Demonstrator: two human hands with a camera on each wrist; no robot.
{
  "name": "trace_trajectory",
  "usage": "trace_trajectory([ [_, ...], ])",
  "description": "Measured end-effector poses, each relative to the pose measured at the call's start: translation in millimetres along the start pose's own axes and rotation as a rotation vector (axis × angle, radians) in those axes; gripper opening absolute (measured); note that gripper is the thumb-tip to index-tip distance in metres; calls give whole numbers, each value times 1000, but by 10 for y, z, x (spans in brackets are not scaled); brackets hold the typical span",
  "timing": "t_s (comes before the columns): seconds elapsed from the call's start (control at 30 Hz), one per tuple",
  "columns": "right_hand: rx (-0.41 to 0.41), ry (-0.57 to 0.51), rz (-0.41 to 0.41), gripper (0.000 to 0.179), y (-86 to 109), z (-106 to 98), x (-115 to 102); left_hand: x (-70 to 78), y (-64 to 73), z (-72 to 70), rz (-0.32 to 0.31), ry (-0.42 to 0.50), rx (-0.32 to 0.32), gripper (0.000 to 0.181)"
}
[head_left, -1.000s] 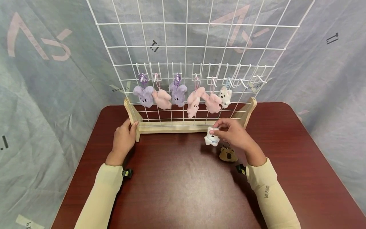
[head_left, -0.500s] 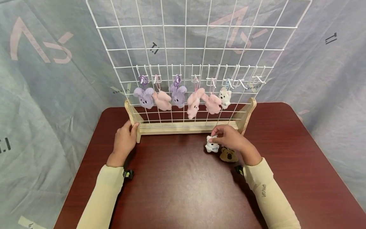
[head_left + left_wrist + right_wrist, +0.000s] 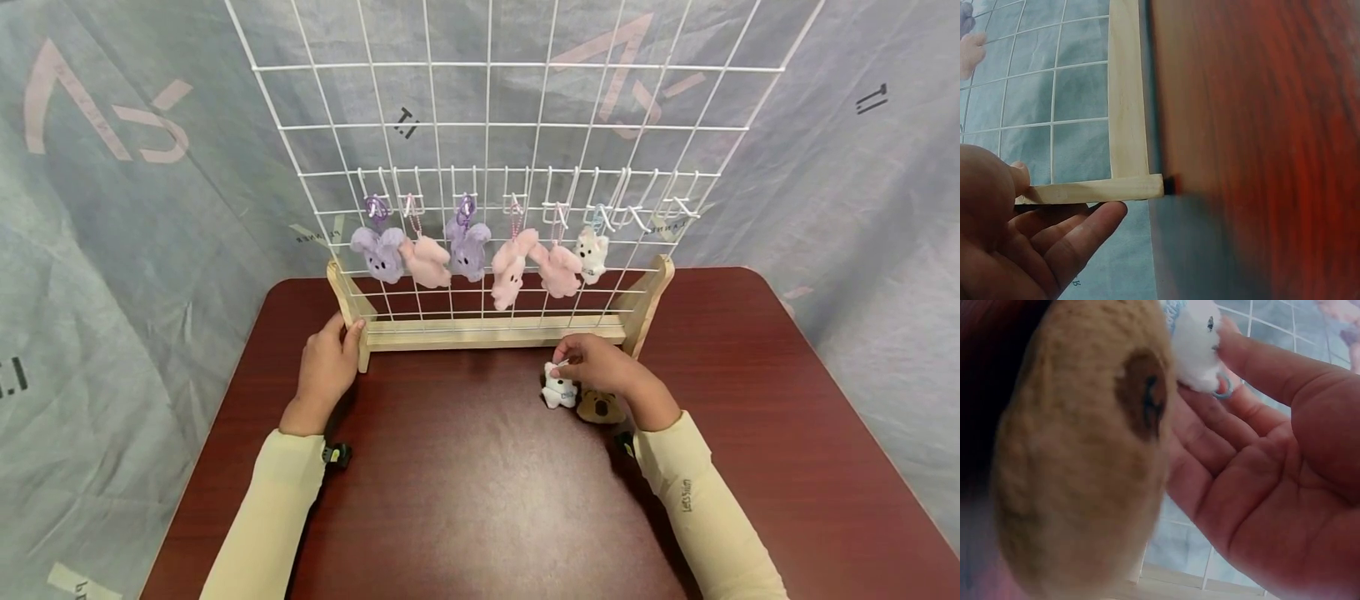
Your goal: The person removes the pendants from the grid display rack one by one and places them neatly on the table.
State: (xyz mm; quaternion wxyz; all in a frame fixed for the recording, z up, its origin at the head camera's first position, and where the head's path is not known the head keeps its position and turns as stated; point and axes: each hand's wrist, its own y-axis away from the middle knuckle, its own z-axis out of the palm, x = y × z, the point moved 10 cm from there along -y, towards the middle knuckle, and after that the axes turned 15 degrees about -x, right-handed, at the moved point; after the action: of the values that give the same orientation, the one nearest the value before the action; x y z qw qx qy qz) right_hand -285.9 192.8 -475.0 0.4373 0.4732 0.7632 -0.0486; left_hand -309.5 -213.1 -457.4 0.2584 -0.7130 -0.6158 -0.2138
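Observation:
In the head view my left hand (image 3: pixel 327 367) grips the left wooden foot (image 3: pixel 363 350) of a rack. The left wrist view shows the thumb above that wooden foot (image 3: pixel 1094 190) and the fingers beneath it. With thumb and fingers, my right hand (image 3: pixel 603 368) pinches a small white plush dog keychain (image 3: pixel 558 393) by its head, low over the table. A blue ring (image 3: pixel 1224 386) pokes out by the white plush (image 3: pixel 1196 347). Right beside it lies a brown plush animal-head keychain (image 3: pixel 600 407) with a dark nose, partly under the right hand; it looms large in the right wrist view.
A white wire grid (image 3: pixel 487 125) rises from the wooden base (image 3: pixel 480 336). Its hooks carry purple plushes (image 3: pixel 378 254), pink plushes (image 3: pixel 508 279) and one white plush dog (image 3: pixel 592 254). Bare hooks (image 3: pixel 636 218) stick out at the right. The table (image 3: pixel 465 500) is reddish brown.
My right hand has lowered the white plush dog toward the table and slightly nearer to me, now covering the brown keychain's ring. My left hand keeps its grip on the rack.

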Motion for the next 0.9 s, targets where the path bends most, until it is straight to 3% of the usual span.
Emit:
trace_trajectory([
  [0.3,-27,98,14,11,-19,44,17,-9,-4,15,-18,4,-14,48],
  [0.5,6,78,45,13,-8,2,82,-2,-7,18,-10,9,-9,46],
  [0.7,88,55,66,13,22,-106,122,2,-2,21,-6,15,-10,45],
  [0.9,260,21,34,12,98,-287,73,-3,2,17,-13,19,-13,45],
])
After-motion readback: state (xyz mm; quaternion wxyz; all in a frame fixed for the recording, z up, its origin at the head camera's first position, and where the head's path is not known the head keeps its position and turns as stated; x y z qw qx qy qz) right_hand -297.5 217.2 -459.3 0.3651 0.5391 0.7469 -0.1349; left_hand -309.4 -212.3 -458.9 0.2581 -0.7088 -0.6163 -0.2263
